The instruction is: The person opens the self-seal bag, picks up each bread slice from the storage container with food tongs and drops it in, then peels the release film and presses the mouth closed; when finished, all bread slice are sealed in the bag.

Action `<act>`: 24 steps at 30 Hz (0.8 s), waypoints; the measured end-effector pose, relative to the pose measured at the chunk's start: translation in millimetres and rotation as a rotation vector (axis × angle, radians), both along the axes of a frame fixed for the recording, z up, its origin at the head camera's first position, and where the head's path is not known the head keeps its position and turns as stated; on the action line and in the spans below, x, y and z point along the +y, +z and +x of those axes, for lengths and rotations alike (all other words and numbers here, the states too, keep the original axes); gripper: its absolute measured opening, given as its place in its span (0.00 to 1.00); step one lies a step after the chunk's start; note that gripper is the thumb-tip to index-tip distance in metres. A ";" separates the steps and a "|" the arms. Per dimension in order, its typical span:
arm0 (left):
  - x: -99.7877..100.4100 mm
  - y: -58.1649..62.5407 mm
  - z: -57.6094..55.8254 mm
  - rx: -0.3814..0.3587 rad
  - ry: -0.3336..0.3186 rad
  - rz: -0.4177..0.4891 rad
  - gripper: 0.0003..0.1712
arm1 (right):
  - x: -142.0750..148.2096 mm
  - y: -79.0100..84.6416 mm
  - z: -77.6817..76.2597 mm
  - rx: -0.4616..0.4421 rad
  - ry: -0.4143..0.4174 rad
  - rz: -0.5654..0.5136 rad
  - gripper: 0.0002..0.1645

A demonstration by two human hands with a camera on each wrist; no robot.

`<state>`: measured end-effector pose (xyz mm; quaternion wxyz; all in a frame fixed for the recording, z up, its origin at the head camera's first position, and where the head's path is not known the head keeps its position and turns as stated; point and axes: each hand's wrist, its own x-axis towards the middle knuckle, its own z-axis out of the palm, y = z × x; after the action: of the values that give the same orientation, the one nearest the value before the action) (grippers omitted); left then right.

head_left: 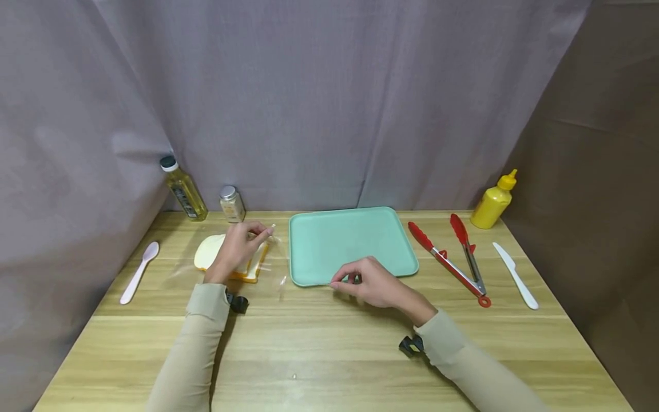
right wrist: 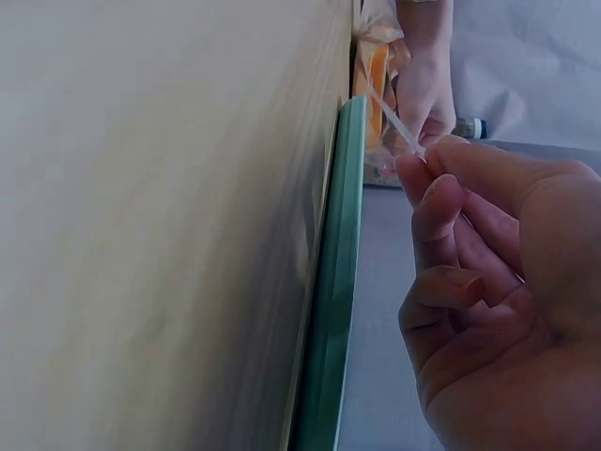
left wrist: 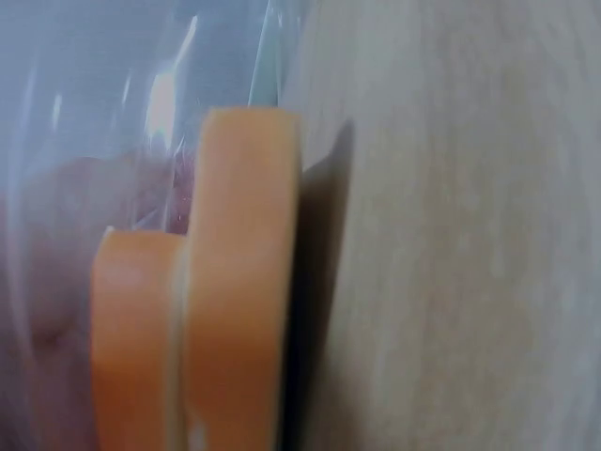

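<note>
Slices of bread (head_left: 208, 250) with orange-brown crust lie inside a clear plastic bag (head_left: 282, 280) left of the tray. Over the bread is my left hand (head_left: 239, 246), thumb and fingertips pinching the bag's film near its upper right part. The left wrist view shows two crust edges (left wrist: 242, 282) close up, with part of the hand blurred behind the film. My right hand (head_left: 373, 281) is above the near edge of the green tray (head_left: 350, 240). Its thumb and forefinger pinch one end of a thin white strip (right wrist: 396, 122), which points toward the bag.
An oil bottle (head_left: 186, 194) and a spice jar (head_left: 232, 205) stand at the back left, a white spoon (head_left: 139, 273) lying nearer. To the tray's right are red-tipped tongs (head_left: 455, 269), a white knife (head_left: 516, 277) and a yellow squeeze bottle (head_left: 492, 205). Curtains (head_left: 329, 103) close off the back.
</note>
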<state>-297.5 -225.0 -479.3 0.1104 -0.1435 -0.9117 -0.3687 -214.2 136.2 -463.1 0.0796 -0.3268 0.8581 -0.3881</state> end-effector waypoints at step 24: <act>-2.0 -2.3 1.7 -0.035 0.001 -0.060 0.15 | 95.7 -5.3 19.4 -0.111 -0.022 0.027 0.08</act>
<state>-295.8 -227.0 -481.6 0.0900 -0.1398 -0.9242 -0.3438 -194.8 231.9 -468.4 0.1273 -0.2940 0.8612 -0.3947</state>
